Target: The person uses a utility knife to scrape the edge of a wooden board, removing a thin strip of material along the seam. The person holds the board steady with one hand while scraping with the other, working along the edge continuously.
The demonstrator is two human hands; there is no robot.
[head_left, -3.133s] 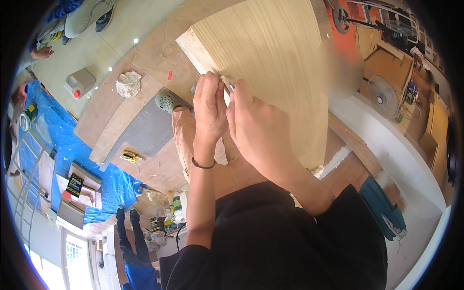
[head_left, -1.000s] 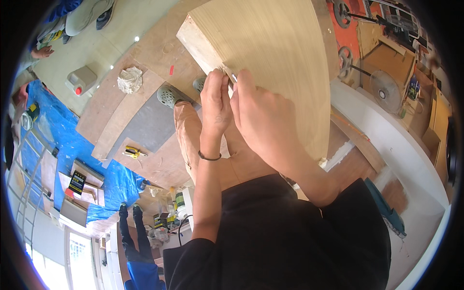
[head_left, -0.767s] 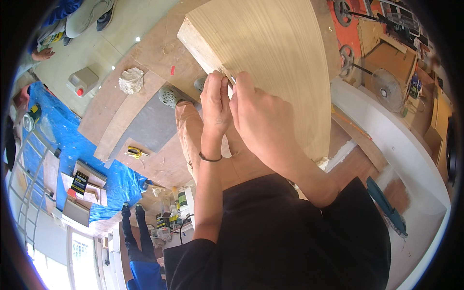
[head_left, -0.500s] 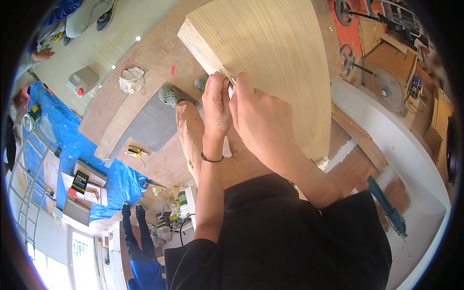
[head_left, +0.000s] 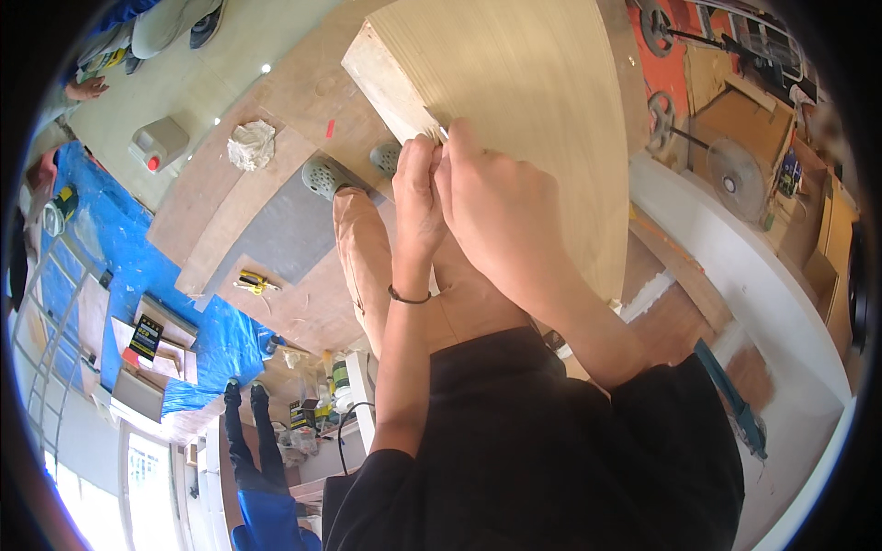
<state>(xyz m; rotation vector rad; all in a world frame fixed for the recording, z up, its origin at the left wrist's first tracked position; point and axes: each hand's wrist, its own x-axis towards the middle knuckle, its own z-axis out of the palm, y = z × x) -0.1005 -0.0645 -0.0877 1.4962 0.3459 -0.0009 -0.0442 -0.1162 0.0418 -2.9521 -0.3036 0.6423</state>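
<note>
The right hand (head_left: 501,197) grasps a slim, pale object (head_left: 445,132), mostly hidden, in its fingers at the left edge of a wood-grained panel (head_left: 524,83), which extends ahead of the person. The left hand (head_left: 419,195), just beside it, has its fingers curled closed; whether they pinch anything cannot be told. A yellow-handled tool (head_left: 254,281) lies farther left.

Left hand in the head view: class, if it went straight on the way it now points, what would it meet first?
Most likely the pale end face of the wood-grained panel, which shows just past the left hand. Depth is unclear there, so the fingers may already touch it.
</note>
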